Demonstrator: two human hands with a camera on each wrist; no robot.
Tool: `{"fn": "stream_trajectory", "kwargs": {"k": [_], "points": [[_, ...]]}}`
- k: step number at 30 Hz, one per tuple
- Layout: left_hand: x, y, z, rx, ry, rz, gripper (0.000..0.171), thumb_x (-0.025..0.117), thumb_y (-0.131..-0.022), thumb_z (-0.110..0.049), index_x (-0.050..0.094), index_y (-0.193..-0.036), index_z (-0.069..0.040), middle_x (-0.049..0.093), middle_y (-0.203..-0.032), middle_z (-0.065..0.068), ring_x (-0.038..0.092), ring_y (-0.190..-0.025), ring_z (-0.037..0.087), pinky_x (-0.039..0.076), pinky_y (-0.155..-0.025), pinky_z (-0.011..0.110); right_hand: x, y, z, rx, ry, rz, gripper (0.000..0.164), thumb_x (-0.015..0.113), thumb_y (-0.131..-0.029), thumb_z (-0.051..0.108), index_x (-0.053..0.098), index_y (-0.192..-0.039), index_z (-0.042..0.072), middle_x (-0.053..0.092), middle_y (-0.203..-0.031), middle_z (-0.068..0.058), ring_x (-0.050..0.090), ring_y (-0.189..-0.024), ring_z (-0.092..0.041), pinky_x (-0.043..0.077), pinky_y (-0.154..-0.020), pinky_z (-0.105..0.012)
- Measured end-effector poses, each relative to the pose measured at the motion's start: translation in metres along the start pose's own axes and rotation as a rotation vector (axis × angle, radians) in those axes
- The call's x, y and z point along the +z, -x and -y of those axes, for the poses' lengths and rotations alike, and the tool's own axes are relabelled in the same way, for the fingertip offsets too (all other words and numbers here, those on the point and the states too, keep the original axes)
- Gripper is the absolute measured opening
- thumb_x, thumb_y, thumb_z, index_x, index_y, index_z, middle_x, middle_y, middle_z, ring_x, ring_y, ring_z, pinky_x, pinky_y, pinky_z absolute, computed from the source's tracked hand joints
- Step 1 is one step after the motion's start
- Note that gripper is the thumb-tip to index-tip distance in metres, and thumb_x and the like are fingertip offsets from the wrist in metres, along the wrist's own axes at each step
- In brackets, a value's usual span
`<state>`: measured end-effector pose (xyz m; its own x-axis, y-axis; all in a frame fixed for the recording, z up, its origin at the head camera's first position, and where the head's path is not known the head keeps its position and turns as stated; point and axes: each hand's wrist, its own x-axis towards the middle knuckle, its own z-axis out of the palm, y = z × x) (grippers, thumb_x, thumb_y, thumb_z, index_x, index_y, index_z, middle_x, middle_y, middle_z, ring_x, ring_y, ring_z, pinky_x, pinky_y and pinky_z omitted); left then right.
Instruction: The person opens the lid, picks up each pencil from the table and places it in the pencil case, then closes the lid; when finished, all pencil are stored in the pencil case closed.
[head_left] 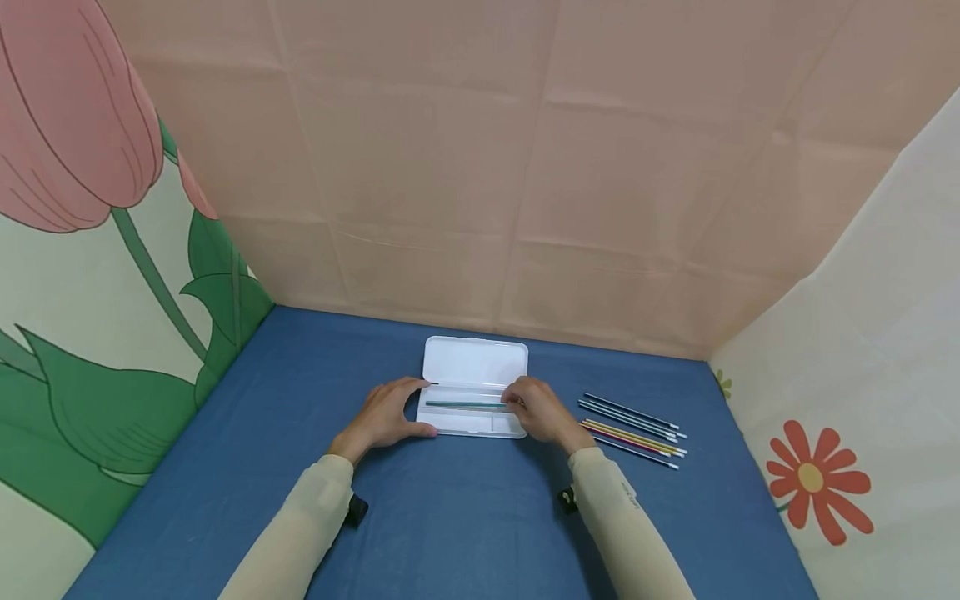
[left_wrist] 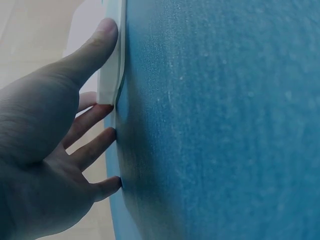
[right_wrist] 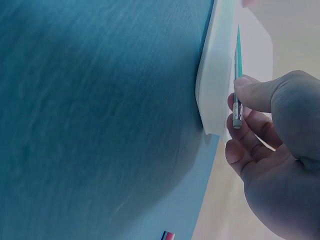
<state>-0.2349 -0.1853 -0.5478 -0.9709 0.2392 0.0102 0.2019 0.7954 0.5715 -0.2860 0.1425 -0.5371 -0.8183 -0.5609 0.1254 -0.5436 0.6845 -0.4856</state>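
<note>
A white pencil case (head_left: 453,423) lies with its lid (head_left: 476,360) raised toward the back. My left hand (head_left: 387,412) holds the case's left end, its thumb at the front corner and fingers farther back. At the right end, my right hand (head_left: 542,410) pinches a green pencil (right_wrist: 238,60) between thumb and fingers, near its metal ferrule and eraser. The pencil lies along the case's length, over the inside of the tray; whether it touches the bottom is unclear. In the left wrist view, the thumb (left_wrist: 97,47) presses the case's outer wall.
Several loose pencils (head_left: 630,417), dark, yellow and red, lie right of the case on the blue cloth (head_left: 450,517). A beige sheet (head_left: 487,167) rises behind the table. Printed flower panels stand at the left and right sides.
</note>
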Motion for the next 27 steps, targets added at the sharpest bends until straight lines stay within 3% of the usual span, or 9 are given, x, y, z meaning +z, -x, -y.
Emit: {"fn": "stream_trajectory", "kwargs": {"k": [27], "points": [[-0.0005, 0.0011, -0.0019, -0.001, -0.008, -0.004, 0.092, 0.098, -0.088, -0.047, 0.06, -0.161, -0.007, 0.061, -0.166, 0.022, 0.056, -0.154, 0.048, 0.041, -0.128, 0.072, 0.0069, -0.004, 0.0017, 0.004, -0.029, 0.038, 0.018, 0.07, -0.108, -0.002, 0.085, -0.116, 0.004, 0.081, -0.114, -0.011, 0.072, -0.102, -0.023, 0.065, -0.101, -0.05]]}}
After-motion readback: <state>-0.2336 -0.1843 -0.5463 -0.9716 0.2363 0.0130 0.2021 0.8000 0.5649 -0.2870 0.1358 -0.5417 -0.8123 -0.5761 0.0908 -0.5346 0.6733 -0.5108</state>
